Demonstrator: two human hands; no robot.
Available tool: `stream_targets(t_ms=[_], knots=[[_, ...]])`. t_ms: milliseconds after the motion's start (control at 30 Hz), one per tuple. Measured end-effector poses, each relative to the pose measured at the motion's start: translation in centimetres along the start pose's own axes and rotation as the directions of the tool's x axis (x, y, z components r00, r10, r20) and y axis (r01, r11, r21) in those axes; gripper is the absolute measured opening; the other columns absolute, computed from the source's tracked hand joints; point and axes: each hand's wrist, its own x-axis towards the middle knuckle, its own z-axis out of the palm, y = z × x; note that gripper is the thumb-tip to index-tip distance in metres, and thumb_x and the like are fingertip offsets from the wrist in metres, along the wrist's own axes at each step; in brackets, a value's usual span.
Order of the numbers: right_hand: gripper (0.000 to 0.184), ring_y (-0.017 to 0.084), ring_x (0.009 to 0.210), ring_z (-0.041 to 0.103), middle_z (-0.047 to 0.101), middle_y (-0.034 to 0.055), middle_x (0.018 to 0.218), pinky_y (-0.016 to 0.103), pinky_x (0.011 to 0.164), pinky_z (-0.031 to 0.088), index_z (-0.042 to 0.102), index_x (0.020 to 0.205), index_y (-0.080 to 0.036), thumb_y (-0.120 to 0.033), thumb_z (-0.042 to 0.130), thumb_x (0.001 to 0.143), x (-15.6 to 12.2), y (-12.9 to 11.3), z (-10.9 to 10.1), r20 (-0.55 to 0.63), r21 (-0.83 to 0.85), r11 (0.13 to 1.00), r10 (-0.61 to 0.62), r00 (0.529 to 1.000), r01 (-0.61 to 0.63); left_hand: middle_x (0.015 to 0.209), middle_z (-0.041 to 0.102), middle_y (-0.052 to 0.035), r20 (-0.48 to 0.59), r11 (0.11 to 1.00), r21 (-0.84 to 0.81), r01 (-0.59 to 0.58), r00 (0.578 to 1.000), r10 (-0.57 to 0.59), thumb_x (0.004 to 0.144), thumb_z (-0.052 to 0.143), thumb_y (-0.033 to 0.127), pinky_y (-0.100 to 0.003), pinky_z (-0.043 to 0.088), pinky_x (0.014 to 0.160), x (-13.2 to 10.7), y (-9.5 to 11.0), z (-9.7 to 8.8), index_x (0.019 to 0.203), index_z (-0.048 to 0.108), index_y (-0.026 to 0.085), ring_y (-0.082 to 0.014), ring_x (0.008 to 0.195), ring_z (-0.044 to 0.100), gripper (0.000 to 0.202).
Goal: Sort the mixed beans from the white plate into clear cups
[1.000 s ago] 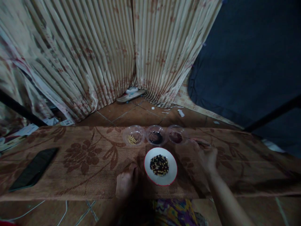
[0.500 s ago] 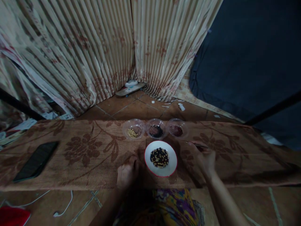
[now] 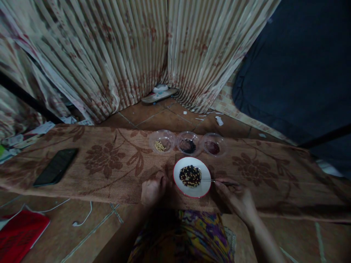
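Note:
My right hand (image 3: 234,195) is closed around thin metal tweezers (image 3: 208,180), whose tips reach over the right side of the white plate (image 3: 204,186) with a red rim. Mixed dark and pale yellow beans (image 3: 190,176) lie in the middle of that plate. To its left, my left hand (image 3: 154,189) rests on the cloth as a loose fist, with nothing visible in it. Behind the plate stand three clear plastic bowls in a row: one with yellow beans (image 3: 159,146), one with black beans (image 3: 188,146), and one with dark red beans (image 3: 212,147).
A brown flowered cloth (image 3: 104,190) covers the long narrow table. A dark phone (image 3: 56,167) lies at its left. Beyond the table are striped curtains (image 3: 131,54), a skateboard (image 3: 159,95) and small white litter on the tiled floor. A red bag (image 3: 23,233) and white earphones lie below left.
My right hand has brought the tweezers from beside the right bowl down and left to the plate. My left hand stays beside the plate. The whole view has shifted slightly.

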Motion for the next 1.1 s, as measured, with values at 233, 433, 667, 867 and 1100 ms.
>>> stream_targets(t_ms=[233, 433, 667, 867, 1100], knots=[[0.035, 0.025, 0.087, 0.069, 0.075, 0.0095, 0.091, 0.033, 0.077, 0.054, 0.074, 0.086, -0.018, -0.052, 0.067, 0.078, -0.09, 0.00, -0.11, 0.138, -0.044, 0.998, 0.040, 0.990, -0.034, 0.083, 0.071, -0.0033, 0.002, 1.000, 0.026, 0.004, 1.000, -0.004, 0.094, 0.041, 0.030, -0.024, 0.036, 0.060, -0.02, 0.21, -0.18, 0.094, 0.062, 0.022, -0.0159, 0.075, 0.066, 0.022], [0.034, 0.023, 0.083, 0.069, 0.075, 0.0086, 0.091, 0.031, 0.075, 0.054, 0.075, 0.085, -0.019, -0.051, 0.066, 0.079, -0.05, 0.05, -0.17, 0.166, -0.086, 0.994, 0.077, 0.983, -0.063, 0.081, 0.071, -0.0027, -0.010, 1.000, 0.025, 0.013, 1.000, -0.012, 0.094, 0.042, 0.030, -0.024, 0.036, 0.059, -0.05, 0.25, -0.12, 0.095, 0.062, 0.022, -0.0158, 0.074, 0.066, 0.022], [0.032, 0.023, 0.086, 0.070, 0.075, 0.0078, 0.093, 0.028, 0.072, 0.055, 0.075, 0.088, -0.020, -0.049, 0.065, 0.081, -0.08, -0.04, 0.24, 0.206, -0.055, 0.996, 0.085, 0.975, -0.075, 0.079, 0.071, -0.0033, -0.062, 1.000, 0.020, -0.022, 0.998, 0.023, 0.093, 0.043, 0.030, -0.023, 0.035, 0.059, -0.03, -0.06, 0.29, 0.092, 0.062, 0.022, -0.0156, 0.072, 0.065, 0.021], [0.031, 0.023, 0.084, 0.070, 0.076, 0.0090, 0.095, 0.028, 0.071, 0.055, 0.075, 0.087, -0.019, -0.048, 0.066, 0.080, -0.18, 0.20, 0.16, 0.208, -0.037, 0.997, 0.077, 0.975, -0.071, 0.078, 0.071, -0.0033, -0.058, 0.999, 0.033, -0.017, 0.998, 0.019, 0.094, 0.042, 0.029, -0.024, 0.034, 0.057, -0.07, 0.03, 0.21, 0.093, 0.062, 0.021, -0.0156, 0.071, 0.065, 0.022], [0.032, 0.023, 0.080, 0.071, 0.075, 0.0084, 0.093, 0.028, 0.069, 0.055, 0.076, 0.094, -0.020, -0.046, 0.069, 0.077, -0.27, 0.82, 0.18, 0.165, -0.028, 0.992, 0.127, 0.978, -0.124, 0.080, 0.071, -0.0026, -0.037, 1.000, 0.010, -0.025, 0.999, 0.026, 0.093, 0.042, 0.028, -0.024, 0.035, 0.059, -0.11, 0.03, 0.05, 0.092, 0.061, 0.021, -0.0155, 0.073, 0.066, 0.020]])
